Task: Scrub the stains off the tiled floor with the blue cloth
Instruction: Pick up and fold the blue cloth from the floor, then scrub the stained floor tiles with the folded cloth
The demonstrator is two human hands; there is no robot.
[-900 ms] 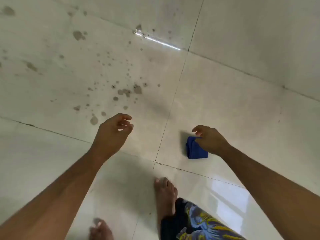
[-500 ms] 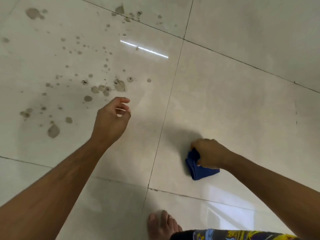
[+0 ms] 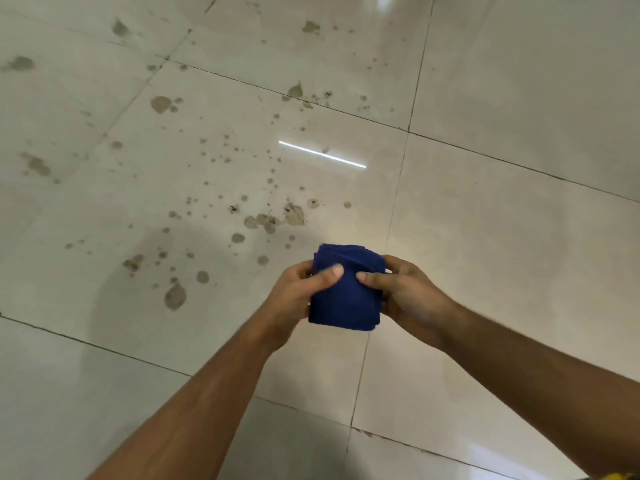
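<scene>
A floor of large, pale, glossy tiles (image 3: 502, 237) was seen from above, divided by thin dark grout lines (image 3: 398, 188) that ran slantwise across the view; a bright, narrow streak of reflected light (image 3: 322, 154) was shown on the central tile, and a softer glare was caught at the top edge. Brownish stains (image 3: 294, 214) were scattered over the left and middle tiles, as blots of differing size among many fine specks; the largest were found near the centre, with one drop-shaped mark (image 3: 175, 296) lower left and others (image 3: 160, 104) farther up; the tiles to the right were seen largely unmarked. A dim, rounded shadow was cast on the floor at lower left.

The blue cloth (image 3: 344, 289) was held folded into a thick pad above the floor, in front of the stained tile and over a grout line; it was gripped from both sides. The left hand (image 3: 294, 296) was closed on its left edge, the thumb pressed across the front and the fingers tucked behind; the right hand (image 3: 412, 292) was clamped on its right edge in like manner, the thumb laid on the front face. Both bare forearms were extended from the lower corners; a scrap of yellow patterned fabric (image 3: 616, 477) was glimpsed at the bottom right corner.
</scene>
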